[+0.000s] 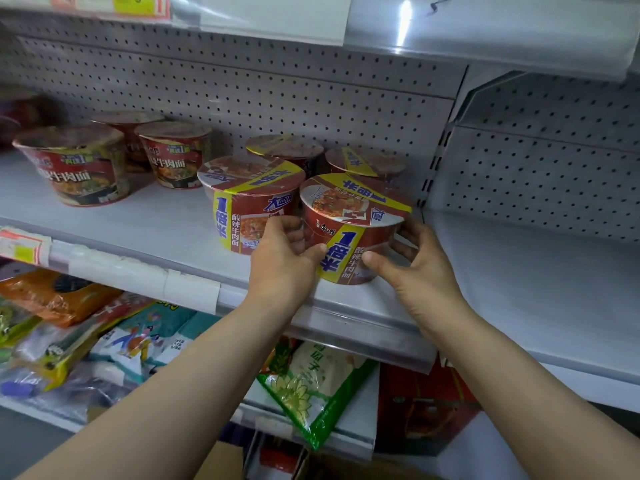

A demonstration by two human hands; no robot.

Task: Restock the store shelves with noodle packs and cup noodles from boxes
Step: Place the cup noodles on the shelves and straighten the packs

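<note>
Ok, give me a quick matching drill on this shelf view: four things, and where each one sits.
Things:
1. held cup noodles
2. green pack
3. orange pack
4. left hand

Places:
A. lower shelf, far left
B. between both hands, at the shelf's front edge
C. lower shelf, under the hands
D. on the held cup's left side

Pairs: 1-B, 2-C, 3-A, 4-D

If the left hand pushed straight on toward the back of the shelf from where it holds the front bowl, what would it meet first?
Probably the neighbouring noodle bowl: the left hand already sits against its lower right side while gripping the front bowl with the right hand. Depth is hard to judge.
</note>
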